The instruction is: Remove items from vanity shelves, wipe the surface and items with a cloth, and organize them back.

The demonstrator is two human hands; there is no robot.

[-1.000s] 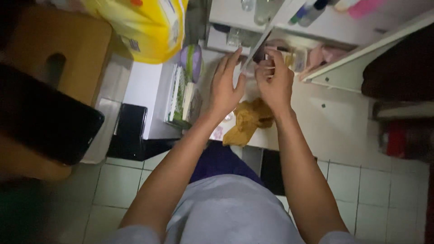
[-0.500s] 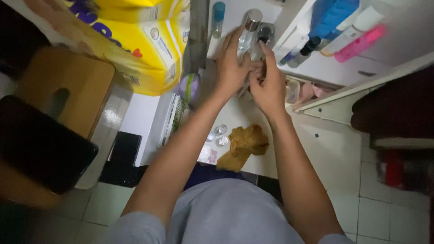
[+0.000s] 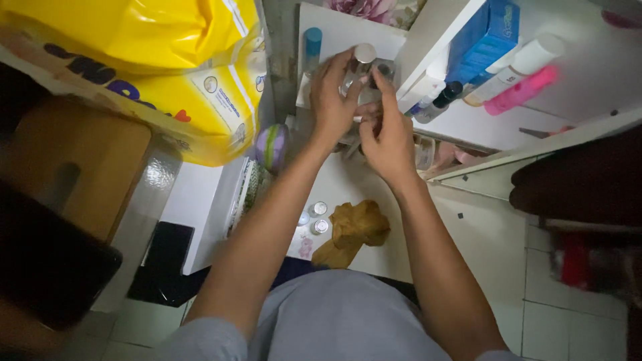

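Two hands meet at the back of the white shelf (image 3: 334, 30), both closed around a small clear bottle (image 3: 361, 70) with a pale round cap. The left hand (image 3: 332, 100) wraps the bottle from its left side with fingers curled up toward the cap, and the right hand (image 3: 384, 130) pinches it from the right with thumb and forefinger; the two hands touch each other. Half a second ago the bottle was in the same grip, though the hands sat a little lower in the picture and the cap looked silvery; now the view has tipped upward, so the yellow bag (image 3: 160, 60) fills more of the upper left and the wooden stool (image 3: 73, 167) has slid down and left. A slim blue-capped tube (image 3: 311, 47) stands just left of the bottle. On the open shelf to the right lie a blue box (image 3: 488, 33), a pink bottle (image 3: 521, 90) and a white bottle (image 3: 518, 67). Nearer the person, a crumpled brown cloth (image 3: 354, 230) lies on the white top, with small round jars (image 3: 319, 217) just beside it, as before.
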